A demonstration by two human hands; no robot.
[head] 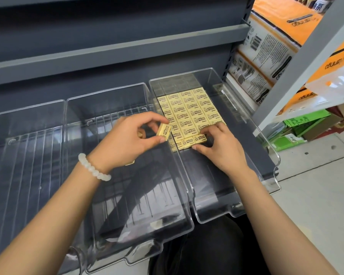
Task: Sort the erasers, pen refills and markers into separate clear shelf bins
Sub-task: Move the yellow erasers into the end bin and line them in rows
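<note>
Dark trousers (197, 251) at bottom, person crouched at a grey shelf (107, 48). Two bare forearms reach up from the bottom corners; white bead bracelet (93, 167) on the left wrist.

Three clear bins sit side by side on the shelf: left bin (28, 155), middle bin (139, 215), right bin (266, 155). The front lips of the middle and right bins overhang the shelf edge nearest the camera.

Left hand (125, 139) hovers over the middle bin, near the wall shared with the right bin. Its grip is grasping one yellow eraser (164, 132), pinched between thumb and fingertips, tilted, held above the bin floor.

Right hand (220, 147) is inside the right bin, fingers curled, its grip pinching the front row of erasers (195, 140); thumb at the near edge, fingertips on the top far edge. Can't tell how many erasers of that row it holds.

Beyond the hands, the eraser block (193, 110) lies flat on the right bin floor in tight rows, printed faces up, filling the far half of the bin. Front row touches the block.

Far right, past the shelf upright: orange and white packs (270, 46) stacked, green cartons (298, 126) on the floor (316, 195), a white frame (306, 62) across them.
</note>
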